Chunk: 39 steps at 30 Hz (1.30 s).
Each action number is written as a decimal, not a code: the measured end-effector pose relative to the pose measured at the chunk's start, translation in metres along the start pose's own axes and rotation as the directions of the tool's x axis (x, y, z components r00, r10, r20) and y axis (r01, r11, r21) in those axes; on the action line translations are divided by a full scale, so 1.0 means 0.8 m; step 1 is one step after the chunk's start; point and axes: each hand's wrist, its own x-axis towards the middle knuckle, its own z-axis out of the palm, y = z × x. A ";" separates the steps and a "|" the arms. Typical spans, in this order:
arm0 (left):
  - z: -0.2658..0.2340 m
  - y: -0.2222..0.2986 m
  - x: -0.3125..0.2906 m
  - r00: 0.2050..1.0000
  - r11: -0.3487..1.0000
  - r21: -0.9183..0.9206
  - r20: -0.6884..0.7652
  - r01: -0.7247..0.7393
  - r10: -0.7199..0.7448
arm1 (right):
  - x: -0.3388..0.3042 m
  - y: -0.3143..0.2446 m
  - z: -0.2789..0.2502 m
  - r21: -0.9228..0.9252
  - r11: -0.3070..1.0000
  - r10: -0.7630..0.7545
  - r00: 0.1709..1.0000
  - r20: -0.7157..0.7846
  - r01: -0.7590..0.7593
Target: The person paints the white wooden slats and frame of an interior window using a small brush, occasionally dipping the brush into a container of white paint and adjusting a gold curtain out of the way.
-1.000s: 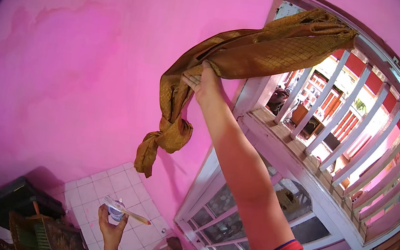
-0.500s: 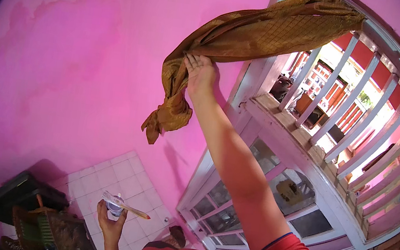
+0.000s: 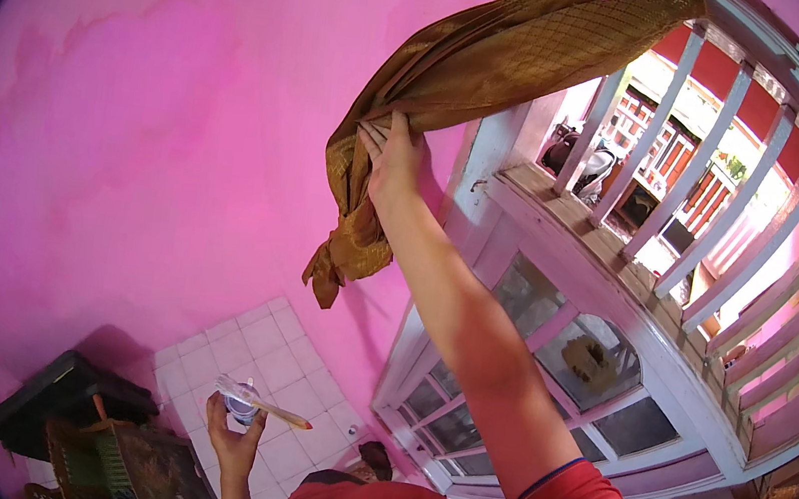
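Observation:
A knotted brown-gold curtain [image 3: 489,69] hangs across the top of the frame, gathered toward its lower left end. My right hand [image 3: 393,158] is raised against it, fingers stretched out and thumb apart, touching the cloth near the bend above the knot. Low on the left, my left hand [image 3: 235,438] is closed around a small cup [image 3: 242,411]. Across the cup's top lies a paintbrush [image 3: 282,414] with a light handle and a reddish tip. The cup's contents are mostly hidden.
A pink wall [image 3: 152,136] with a darker patch fills the left. To the right are white slatted bars [image 3: 656,142] above a glazed door [image 3: 548,350]. Below lie white floor tiles [image 3: 275,354], a black box-like object [image 3: 46,405] and wooden furniture [image 3: 149,469].
My view has shifted slightly. My right hand has turned a little, its thumb now pointing up along the curtain. My left hand still holds the cup and brush.

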 end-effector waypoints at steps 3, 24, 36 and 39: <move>0.002 0.008 0.003 0.999 0.999 0.013 -0.024 -0.039 0.039 | -0.014 0.002 -0.016 0.029 1.000 0.006 0.999 0.046 -0.007; 0.007 0.027 0.017 0.993 0.995 -0.020 0.051 -0.101 0.102 | -0.071 -0.024 -0.061 0.089 0.987 0.142 0.987 -0.079 -0.135; 0.002 0.034 0.016 0.993 0.995 0.013 0.052 -0.103 0.103 | -0.082 -0.046 -0.075 0.095 0.954 0.299 0.923 -0.241 -0.284; 0.004 0.046 0.015 0.995 0.995 -0.034 0.030 -0.090 0.091 | -0.078 -0.046 -0.068 0.158 0.947 0.319 0.884 -0.341 -0.281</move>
